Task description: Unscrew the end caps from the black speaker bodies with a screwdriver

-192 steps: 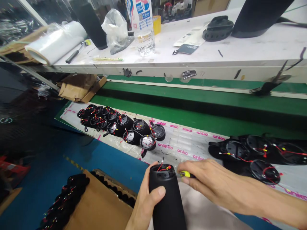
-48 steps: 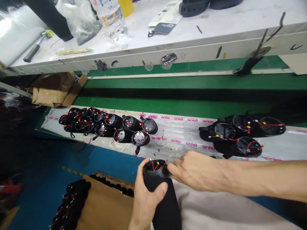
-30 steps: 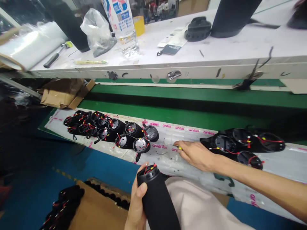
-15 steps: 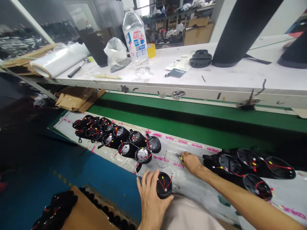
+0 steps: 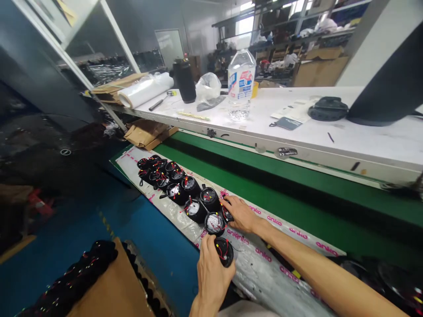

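My left hand [image 5: 213, 268] is wrapped round a black cylindrical housing [image 5: 224, 252], whose open end faces up with thin red wires and a yellow tip in it. Further off, my right hand [image 5: 243, 214] has its fingers curled over the rim of another black cylindrical housing [image 5: 227, 214], partly hidden beneath them. That one stands at the near end of a cluster of similar housings [image 5: 209, 196], several showing red wires. Under my right forearm lies a dark thing with a yellow part [image 5: 295, 274]; its kind cannot be made out.
Printed plastic sheeting [image 5: 264, 281] covers the work surface beside a green belt [image 5: 264, 176]. A white shelf [image 5: 211, 115] behind carries a water bottle [image 5: 242, 86] and a plastic roll [image 5: 145, 90]. Below left stands a carton [image 5: 109, 281] beside black parts. More housings [image 5: 393, 277] sit at right.
My right hand has moved from the bare sheeting onto a housing at the cluster's end; the small yellow-marked thing at its fingers no longer shows there. My left hand keeps its housing. The view has swung left.
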